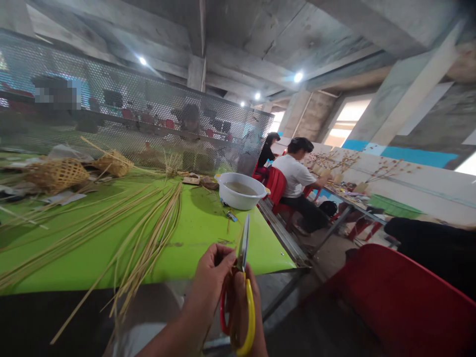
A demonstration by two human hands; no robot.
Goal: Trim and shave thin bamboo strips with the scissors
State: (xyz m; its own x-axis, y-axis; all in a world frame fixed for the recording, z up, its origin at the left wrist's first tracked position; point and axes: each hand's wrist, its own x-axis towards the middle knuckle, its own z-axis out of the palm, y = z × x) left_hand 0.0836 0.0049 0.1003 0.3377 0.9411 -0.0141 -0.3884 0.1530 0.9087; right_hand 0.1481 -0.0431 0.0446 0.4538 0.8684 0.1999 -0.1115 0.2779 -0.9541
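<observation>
Pointing: the scissors (243, 248) stand nearly upright, closed tip up and away from the person, leaning slightly right; handles are lowest, close to the picture's bottom edge.
Long axis: runs from the handle loops up to the tip, almost vertical in the head view.
Place: held in the air just off the near edge of the green table (208, 233), right of the bundle of bamboo strips (148, 238) that overhangs that edge.
Right hand: the right hand (257, 322) is closed round the handles, with fingers through the loops.
Left hand: the left hand (211, 280) is curled, thumb and fingertips drawn together against the base of the blades.
Hidden: much of the right hand sits behind the handles and is cut by the lower edge; whether the left fingertips pinch a thin strip or only the metal cannot be told.
Looks: narrow grey steel blades lying together; one loop yellow, the other red.
Around: a white basin (241, 191) of cloudy liquid stands farther along the table, woven baskets (57, 173) far left, a red chair (390, 307) at right, and a seated person (297, 178) at another bench beyond.
</observation>
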